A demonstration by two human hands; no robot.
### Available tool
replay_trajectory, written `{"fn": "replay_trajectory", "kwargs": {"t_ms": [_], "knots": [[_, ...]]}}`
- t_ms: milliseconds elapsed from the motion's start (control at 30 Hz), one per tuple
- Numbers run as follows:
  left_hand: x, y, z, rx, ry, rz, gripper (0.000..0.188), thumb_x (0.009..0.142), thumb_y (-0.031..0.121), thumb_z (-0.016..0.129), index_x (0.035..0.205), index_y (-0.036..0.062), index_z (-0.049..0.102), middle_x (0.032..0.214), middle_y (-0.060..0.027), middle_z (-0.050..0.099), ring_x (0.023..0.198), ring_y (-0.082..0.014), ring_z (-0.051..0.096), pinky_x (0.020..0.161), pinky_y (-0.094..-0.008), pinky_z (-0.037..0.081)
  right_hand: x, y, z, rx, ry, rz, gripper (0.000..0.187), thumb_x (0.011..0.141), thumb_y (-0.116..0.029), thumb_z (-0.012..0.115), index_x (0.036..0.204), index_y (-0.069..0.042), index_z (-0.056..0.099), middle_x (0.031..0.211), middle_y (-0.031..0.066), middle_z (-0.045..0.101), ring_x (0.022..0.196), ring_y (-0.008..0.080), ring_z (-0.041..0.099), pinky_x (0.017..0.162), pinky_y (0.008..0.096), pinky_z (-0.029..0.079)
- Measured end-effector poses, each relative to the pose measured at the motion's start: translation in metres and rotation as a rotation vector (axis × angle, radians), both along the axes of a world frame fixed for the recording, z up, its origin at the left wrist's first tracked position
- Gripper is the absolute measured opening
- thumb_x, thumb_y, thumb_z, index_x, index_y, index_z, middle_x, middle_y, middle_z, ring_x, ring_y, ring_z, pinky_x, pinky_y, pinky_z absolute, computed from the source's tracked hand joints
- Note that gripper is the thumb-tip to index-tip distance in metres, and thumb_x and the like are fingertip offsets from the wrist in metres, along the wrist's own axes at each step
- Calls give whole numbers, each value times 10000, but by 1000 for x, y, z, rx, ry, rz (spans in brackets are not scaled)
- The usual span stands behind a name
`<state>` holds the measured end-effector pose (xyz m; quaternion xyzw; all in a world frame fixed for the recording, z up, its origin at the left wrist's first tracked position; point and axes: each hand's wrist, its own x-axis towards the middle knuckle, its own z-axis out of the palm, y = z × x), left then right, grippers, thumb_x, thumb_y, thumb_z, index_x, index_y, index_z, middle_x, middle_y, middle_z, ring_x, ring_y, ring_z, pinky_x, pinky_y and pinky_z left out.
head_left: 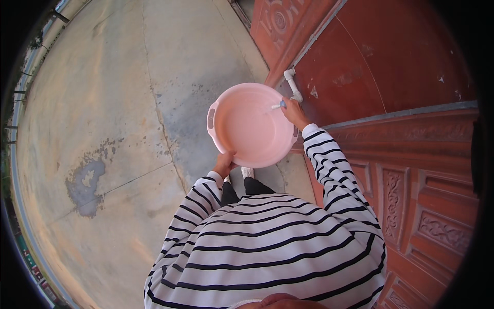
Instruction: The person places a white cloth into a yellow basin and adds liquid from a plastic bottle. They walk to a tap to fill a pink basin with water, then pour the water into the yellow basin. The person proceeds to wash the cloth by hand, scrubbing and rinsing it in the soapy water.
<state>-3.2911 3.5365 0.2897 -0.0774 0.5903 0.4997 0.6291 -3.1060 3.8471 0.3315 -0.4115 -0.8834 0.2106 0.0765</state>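
Observation:
A round pink basin [234, 95] with side handles is in front of me, below waist height. My left hand [225, 162] is closed round its near-left rim, fingers mostly hidden under the edge. Over the right rim, my right hand [295, 113] closes on a tap [281, 104] with a blue part and a white spout. The spout points into the basin. Faint ripples or a splash show near it, though how much water is inside I cannot tell.
A white pipe [291, 82] with elbows runs along the red wall [339, 67] to the tap. Carved red panels [393, 206] line the right side. Cracked concrete ground [128, 134] with a damp grey patch [87, 188] spreads left. My shoes [247, 171] are below the basin.

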Motion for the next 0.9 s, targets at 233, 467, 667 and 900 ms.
{"fn": "replay_trajectory", "kwargs": {"t_ms": [233, 467, 667, 900], "knots": [[4, 2, 7, -55, 44, 12, 383, 880, 149, 612, 1178, -83, 555, 1027, -176, 677, 845, -303, 710, 735, -430, 621, 4, -4, 10, -7, -45, 43, 281, 868, -109, 631, 1139, -52, 592, 888, 279, 620, 856, 467, 618, 738, 525, 501], [3, 5, 9, -47, 40, 33, 380, 877, 131, 614, 1179, -91, 552, 1037, -183, 675, 847, -312, 711, 728, -435, 624, 4, -4, 21, -10, -66, 112, 232, 883, -99, 624, 1101, -36, 576, 922, 277, 611, 880, 474, 619, 752, 520, 512], [7, 6, 14, -56, 33, 24, 391, 871, 128, 604, 1191, -91, 548, 1048, -190, 671, 856, -324, 710, 727, -442, 624, 7, -6, 22, 1, -104, 154, 307, 881, -99, 638, 1179, -45, 588, 967, 271, 620, 901, 458, 632, 771, 512, 524], [2, 7, 15, -24, 35, 23, 396, 871, 122, 598, 1196, -96, 539, 1060, -197, 664, 865, -327, 708, 735, -449, 622, 6, -1, 19, 7, -87, 150, 300, 878, -105, 630, 1169, -61, 569, 937, 260, 598, 878, 462, 615, 756, 516, 512]]}}
